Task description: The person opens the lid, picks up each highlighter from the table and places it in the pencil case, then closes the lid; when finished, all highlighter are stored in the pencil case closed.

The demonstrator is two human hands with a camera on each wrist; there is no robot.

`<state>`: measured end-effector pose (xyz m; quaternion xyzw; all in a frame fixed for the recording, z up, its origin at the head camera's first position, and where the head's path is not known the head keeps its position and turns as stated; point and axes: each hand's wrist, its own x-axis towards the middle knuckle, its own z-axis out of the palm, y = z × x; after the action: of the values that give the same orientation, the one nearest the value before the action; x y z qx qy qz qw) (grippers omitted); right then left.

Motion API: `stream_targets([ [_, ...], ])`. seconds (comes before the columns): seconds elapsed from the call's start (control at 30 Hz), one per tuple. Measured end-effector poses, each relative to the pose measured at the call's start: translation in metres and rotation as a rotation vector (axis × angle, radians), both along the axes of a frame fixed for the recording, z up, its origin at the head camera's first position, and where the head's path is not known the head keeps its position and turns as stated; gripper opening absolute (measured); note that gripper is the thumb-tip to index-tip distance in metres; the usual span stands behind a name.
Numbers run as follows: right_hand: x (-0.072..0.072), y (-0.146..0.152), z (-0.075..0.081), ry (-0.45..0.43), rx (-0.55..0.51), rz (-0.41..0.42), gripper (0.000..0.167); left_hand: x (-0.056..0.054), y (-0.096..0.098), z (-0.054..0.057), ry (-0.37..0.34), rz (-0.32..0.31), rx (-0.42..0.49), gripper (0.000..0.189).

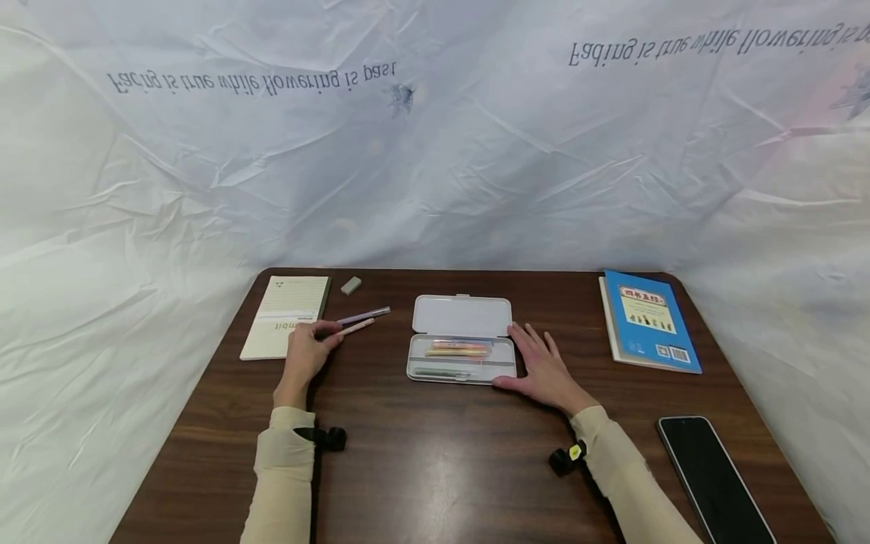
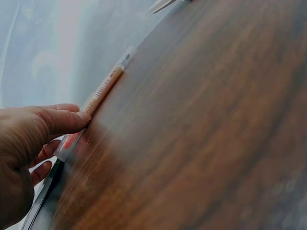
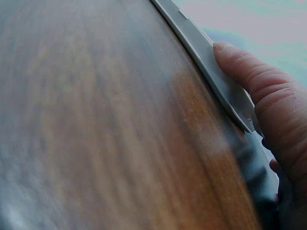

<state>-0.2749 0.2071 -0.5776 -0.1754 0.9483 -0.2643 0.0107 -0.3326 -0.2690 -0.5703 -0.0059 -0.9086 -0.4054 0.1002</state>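
Observation:
My left hand [image 1: 309,351] pinches the end of a pale orange pen [image 1: 357,326] between thumb and fingers. In the left wrist view this pen [image 2: 101,91] has a clear cap and a barcode label. Just beyond it lies a pale purple pen [image 1: 364,315], its near end close to my fingertips. A white pencil case [image 1: 462,315] lies with its lid folded back in the middle of the table. Several pens [image 1: 458,349] lie in its tray. My right hand [image 1: 542,370] rests spread against the case's right side, thumb at the front edge, as the right wrist view also shows.
A cream notebook [image 1: 282,306] lies under and beyond my left hand, with an eraser [image 1: 351,285] near its far corner. On the right are a blue book [image 1: 649,321] and a black phone [image 1: 714,476]. White sheeting [image 1: 435,174] hangs behind the brown table [image 1: 435,468].

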Motion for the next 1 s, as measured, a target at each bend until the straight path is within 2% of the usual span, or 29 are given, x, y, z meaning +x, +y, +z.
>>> stream_targets([
  [0.27, 0.0, 0.0, 0.0, -0.001, -0.003, 0.003, 0.111, 0.0, 0.0, 0.001, -0.003, -0.005, 0.002, 0.016],
  [0.37, 0.0, 0.0, -0.001, -0.001, -0.001, 0.002, 0.111, 0.0, 0.001, 0.004, 0.007, -0.027, 0.007, 0.016],
  [0.5, -0.001, 0.001, -0.001, 0.002, -0.003, 0.002, 0.111, 0.001, 0.006, 0.013, -0.006, -0.061, 0.012, 0.017],
  [0.63, -0.001, 0.0, 0.0, 0.003, -0.007, 0.005, 0.111, 0.004, 0.014, 0.026, -0.045, -0.089, 0.012, 0.017],
  [0.8, -0.002, 0.0, 0.0, 0.006, -0.002, 0.003, 0.11, 0.008, 0.032, 0.043, -0.063, -0.164, -0.001, 0.016],
  [1.0, -0.001, 0.0, 0.0, 0.01, 0.0, 0.004, 0.11, 0.009, 0.064, 0.049, -0.031, -0.278, -0.082, 0.014],
])
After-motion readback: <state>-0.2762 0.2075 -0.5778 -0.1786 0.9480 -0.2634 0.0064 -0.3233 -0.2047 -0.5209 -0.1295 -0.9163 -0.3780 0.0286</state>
